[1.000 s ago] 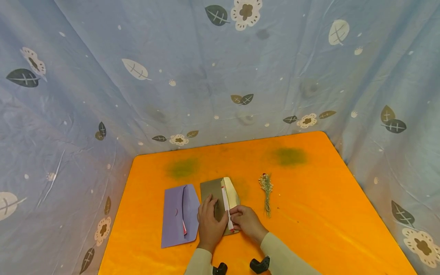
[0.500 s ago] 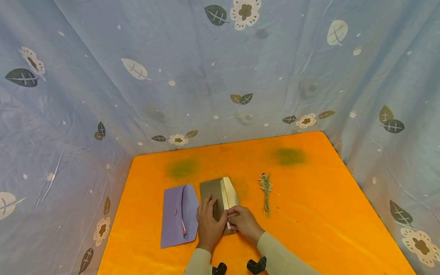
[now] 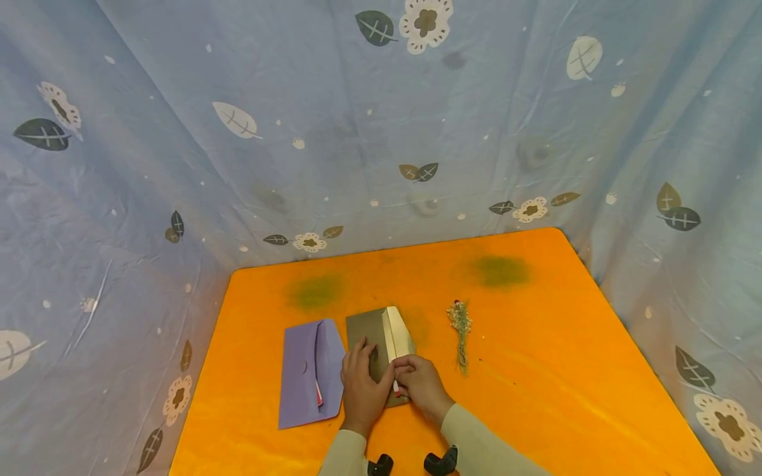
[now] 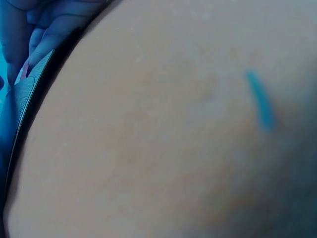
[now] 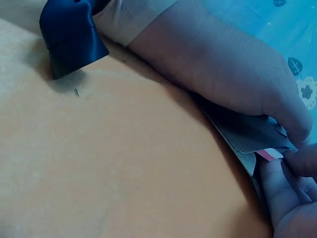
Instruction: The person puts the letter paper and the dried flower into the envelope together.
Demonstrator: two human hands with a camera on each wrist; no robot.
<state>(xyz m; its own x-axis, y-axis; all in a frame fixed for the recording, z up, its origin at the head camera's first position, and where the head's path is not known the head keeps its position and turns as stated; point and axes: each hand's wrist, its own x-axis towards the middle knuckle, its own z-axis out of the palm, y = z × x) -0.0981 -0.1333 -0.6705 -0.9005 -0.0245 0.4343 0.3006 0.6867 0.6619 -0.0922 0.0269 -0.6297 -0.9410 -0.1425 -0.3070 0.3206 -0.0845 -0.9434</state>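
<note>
A brown envelope (image 3: 365, 325) with its cream flap (image 3: 400, 334) unfolded to the right lies on the table. My left hand (image 3: 362, 393) rests flat on its front, fingers spread and thumb near the opening. With thumb and fingers, my right hand (image 3: 421, 382) pinches the lower end of a white-and-red paper (image 3: 397, 389) at that opening. Most of the paper is inside the envelope. In the right wrist view, its red-and-white corner (image 5: 270, 154) shows between the right fingers (image 5: 278, 181) and the envelope edge. The left wrist view catches the right hand (image 4: 42, 29) at its upper left.
To the left lies a purple envelope (image 3: 297, 377), its flap unfolded and a red-and-white paper (image 3: 319, 395) peeking out. A small bunch of dried flowers (image 3: 461, 334) lies right of the brown envelope. A patterned blue curtain (image 3: 381, 132) surrounds the orange table (image 3: 536, 344).
The white-and-red paper has slid left into the brown envelope, so less of it shows. My right hand has shifted slightly left with it; the left hand has stayed in place.
</note>
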